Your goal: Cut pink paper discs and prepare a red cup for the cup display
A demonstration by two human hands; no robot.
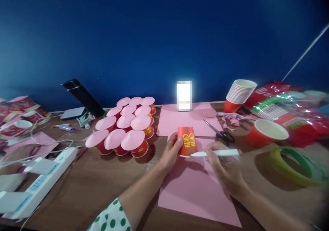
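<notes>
My left hand (172, 152) is closed on the left side of a red paper cup (186, 141) with yellow printing, its wider rim facing down. My right hand (222, 167) grips a white pen (218, 153), whose tip lies at the lower edge of the cup. Beneath both hands is a pink paper sheet (195, 196), and another pink sheet (174, 116) lies farther back. To the left of the cup stand several upturned red cups (140, 149), each topped with a pink paper cone (133, 140).
Black-handled scissors (223, 136), a tilted cup stack (241, 90), a lone red cup (267, 131) and a tape roll (298, 166) are on the right. A white power strip (43, 183) and black bottle (83, 95) are on the left. A lit screen (184, 96) stands at the back.
</notes>
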